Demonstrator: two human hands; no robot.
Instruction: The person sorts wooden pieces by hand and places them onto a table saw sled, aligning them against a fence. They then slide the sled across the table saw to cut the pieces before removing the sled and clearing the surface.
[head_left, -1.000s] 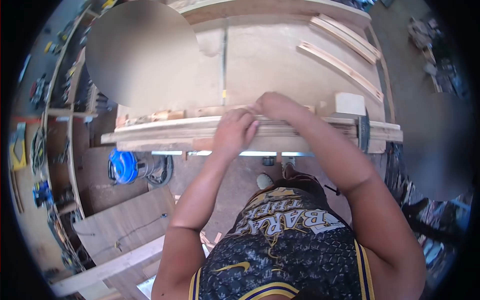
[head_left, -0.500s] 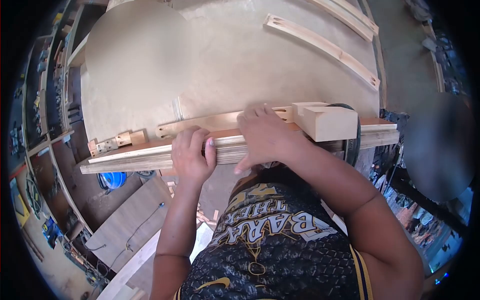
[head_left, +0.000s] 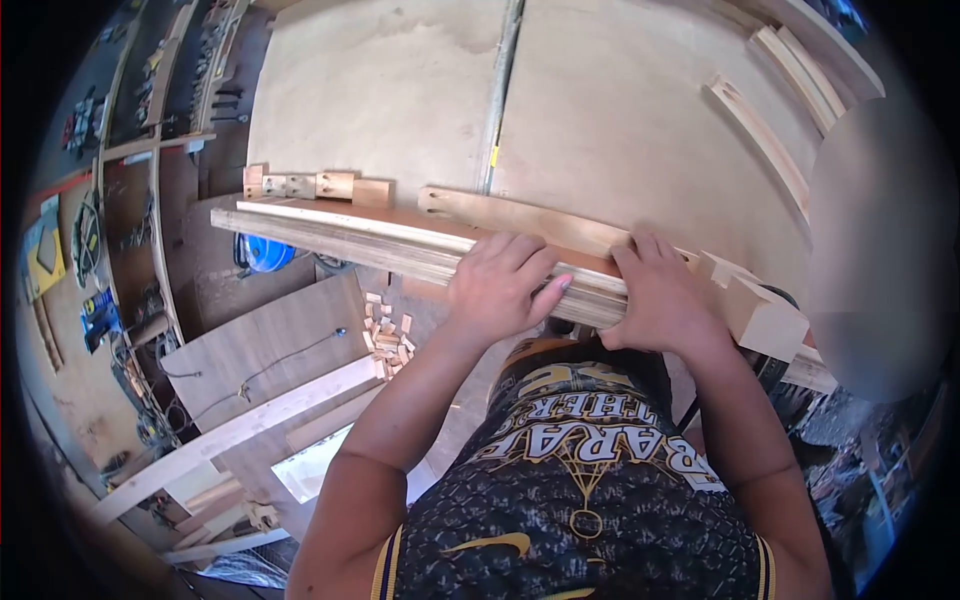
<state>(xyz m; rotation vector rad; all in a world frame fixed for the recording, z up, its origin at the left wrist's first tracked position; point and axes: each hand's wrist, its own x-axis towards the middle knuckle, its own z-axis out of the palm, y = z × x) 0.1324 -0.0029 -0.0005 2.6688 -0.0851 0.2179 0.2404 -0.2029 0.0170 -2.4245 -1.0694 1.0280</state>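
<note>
The left hand (head_left: 505, 285) and right hand (head_left: 667, 297) lie spread over stacked boards (head_left: 340, 238) along the surface's near edge (head_left: 225, 186), where uneven pressure could misalign them.

The left arm (head_left: 395, 425) and right arm (head_left: 748, 425) stretch forward, elbows bent. The left hand (head_left: 503, 285) is palm down, fingers curled, thumb angled toward the right hand (head_left: 668, 300), whose fingers arch forward, thumb spread leftward.
</note>
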